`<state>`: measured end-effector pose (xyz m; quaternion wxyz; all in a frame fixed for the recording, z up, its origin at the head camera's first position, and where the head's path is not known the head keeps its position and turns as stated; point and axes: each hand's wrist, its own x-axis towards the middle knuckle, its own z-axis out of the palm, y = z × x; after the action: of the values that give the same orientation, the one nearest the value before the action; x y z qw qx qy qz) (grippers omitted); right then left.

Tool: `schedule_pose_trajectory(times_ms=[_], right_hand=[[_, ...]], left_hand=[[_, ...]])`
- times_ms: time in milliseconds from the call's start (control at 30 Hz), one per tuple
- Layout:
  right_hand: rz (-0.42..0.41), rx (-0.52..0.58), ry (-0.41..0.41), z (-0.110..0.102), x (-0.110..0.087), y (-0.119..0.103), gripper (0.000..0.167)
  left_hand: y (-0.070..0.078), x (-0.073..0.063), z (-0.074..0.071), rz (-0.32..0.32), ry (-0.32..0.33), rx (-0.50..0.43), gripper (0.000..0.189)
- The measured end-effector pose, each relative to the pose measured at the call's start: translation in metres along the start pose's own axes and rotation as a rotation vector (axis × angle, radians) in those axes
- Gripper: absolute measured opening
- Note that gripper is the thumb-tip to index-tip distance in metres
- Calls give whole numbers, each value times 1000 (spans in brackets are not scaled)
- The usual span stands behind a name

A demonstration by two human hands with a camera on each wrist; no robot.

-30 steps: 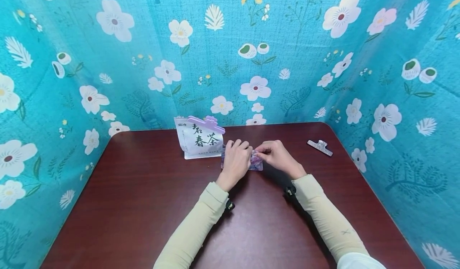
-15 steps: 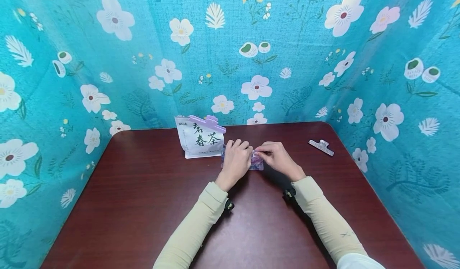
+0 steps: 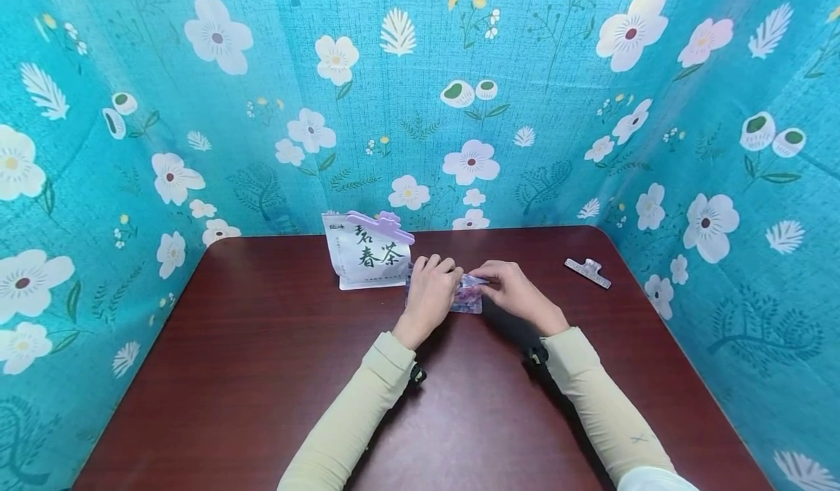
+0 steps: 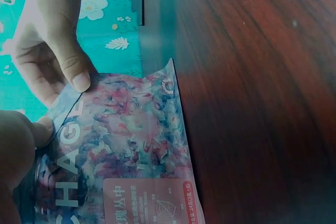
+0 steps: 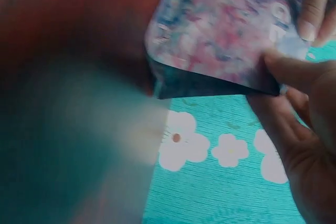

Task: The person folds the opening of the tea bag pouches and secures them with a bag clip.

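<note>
A tea pouch (image 4: 142,124) with a pink, blue and purple painted print and white capital letters stands upright on the table, its top edge partly folded over. My left hand (image 3: 429,290) covers its left half in the head view and grips the upper edge, the thumb (image 4: 44,129) pressing near the letters. At the upper right corner, my right hand (image 3: 515,294) pinches the edge between thumb and fingers. In the right wrist view, the right thumb (image 5: 294,71) lies on the printed face with fingers behind it, while the pouch's side gusset shows dark underneath.
Left of the pouch stands a white tea bag (image 3: 364,257) with dark green characters, a purple clip (image 3: 380,225) across its top corner. A clear bag clip (image 3: 588,272) lies on the dark red table (image 3: 262,374) at the right. A turquoise flowered curtain (image 3: 420,133) surrounds the back and sides.
My right hand has shifted slightly right and down along the pouch's corner, and a pale folded edge now shows by its fingertips. The left hand keeps its hold.
</note>
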<state>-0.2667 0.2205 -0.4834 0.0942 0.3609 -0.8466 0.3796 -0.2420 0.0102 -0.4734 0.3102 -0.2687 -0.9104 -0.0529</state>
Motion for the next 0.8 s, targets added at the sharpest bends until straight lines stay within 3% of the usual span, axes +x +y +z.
schedule_pose_trajectory(times_ms=[200,367,567,800], right_hand=[[-56,-88,70,4,-3,3,29],[-46,-99,100,7,-4,3,30],[-27,-60,103,7,-3,2,29],[56,35,100,7,-2,-1,20]], left_hand=[[2,-2,-1,-9,12,11,13],[2,-4,-1,-18,-10,29,15],[0,-6,-1,-4,-21,31,20],[0,-5,1,-10,-21,8,22]])
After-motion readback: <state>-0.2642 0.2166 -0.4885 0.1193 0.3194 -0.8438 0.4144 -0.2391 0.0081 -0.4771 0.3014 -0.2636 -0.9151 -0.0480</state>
